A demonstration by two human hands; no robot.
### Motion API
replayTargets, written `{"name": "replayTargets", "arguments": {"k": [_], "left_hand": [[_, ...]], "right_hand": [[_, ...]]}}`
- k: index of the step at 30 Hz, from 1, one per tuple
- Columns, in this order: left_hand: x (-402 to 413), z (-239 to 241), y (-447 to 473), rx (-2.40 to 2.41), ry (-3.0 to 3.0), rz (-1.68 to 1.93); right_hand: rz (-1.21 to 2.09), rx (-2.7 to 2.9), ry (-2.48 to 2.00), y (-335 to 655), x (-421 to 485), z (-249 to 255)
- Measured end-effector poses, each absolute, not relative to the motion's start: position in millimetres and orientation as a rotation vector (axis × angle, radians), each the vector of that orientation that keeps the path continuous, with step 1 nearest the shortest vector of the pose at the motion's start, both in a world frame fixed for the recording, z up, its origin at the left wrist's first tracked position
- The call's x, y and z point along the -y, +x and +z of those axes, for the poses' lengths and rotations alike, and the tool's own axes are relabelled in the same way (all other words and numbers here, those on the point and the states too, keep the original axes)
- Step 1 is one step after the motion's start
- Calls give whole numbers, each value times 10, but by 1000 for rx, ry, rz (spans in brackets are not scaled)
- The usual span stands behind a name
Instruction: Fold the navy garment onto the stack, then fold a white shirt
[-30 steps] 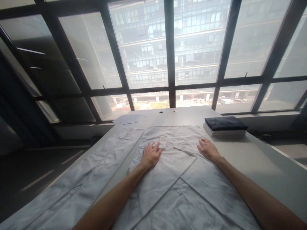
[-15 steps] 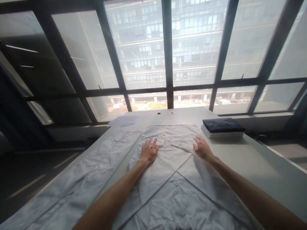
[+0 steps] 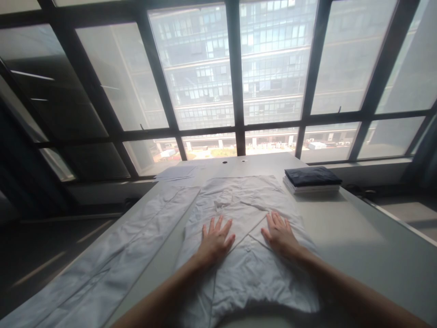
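A white shirt (image 3: pixel 239 200) lies flat on the grey table (image 3: pixel 348 232), its sleeves folded in across the middle. My left hand (image 3: pixel 216 238) rests palm down on it, fingers spread, just left of the crossing sleeve edges. To the right of that crossing my right hand (image 3: pixel 279 232) lies flat on the cloth as well, fingers apart. Neither hand holds anything. The shirt's near edge reaches close to the bottom of the view.
A second white garment (image 3: pixel 112 259) stretches along the table's left side. A stack of folded clothes with a dark one on top (image 3: pixel 312 179) sits at the far right. Papers (image 3: pixel 177 171) lie at the far left corner. Tall windows stand behind.
Both hands have slid back toward me along the shirt and closer together. They stay flat on the cloth.
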State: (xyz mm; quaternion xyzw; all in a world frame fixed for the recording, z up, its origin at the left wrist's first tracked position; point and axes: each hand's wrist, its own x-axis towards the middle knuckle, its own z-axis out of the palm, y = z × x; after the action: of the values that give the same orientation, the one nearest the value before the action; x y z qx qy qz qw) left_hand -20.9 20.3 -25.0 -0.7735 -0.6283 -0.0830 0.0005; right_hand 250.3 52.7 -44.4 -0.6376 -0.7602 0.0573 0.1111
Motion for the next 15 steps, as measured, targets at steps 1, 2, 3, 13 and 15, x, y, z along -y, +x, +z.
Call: {"name": "replayTargets", "arguments": {"k": [1,2,3,13,15], "left_hand": [[-223,-244,-207,1969,-2419,-274],[-238,-238,-204,1964,-2412,-281],[-248,-234,-202,1957,-2408,-286],[-224,-218,-192,1912,-2414,-287],[-206,-196,-191,1843,-2427,-334]], "right_hand": [[157,2234,-1865,2504,-547,-427],[146,2237,-1857,2505,-561,-415],[137,2242,-1846,2507,-566,-408],[91,2277,-1795,2570,-542,-401],[100,2283,-1794,2583,-538,-387]]}}
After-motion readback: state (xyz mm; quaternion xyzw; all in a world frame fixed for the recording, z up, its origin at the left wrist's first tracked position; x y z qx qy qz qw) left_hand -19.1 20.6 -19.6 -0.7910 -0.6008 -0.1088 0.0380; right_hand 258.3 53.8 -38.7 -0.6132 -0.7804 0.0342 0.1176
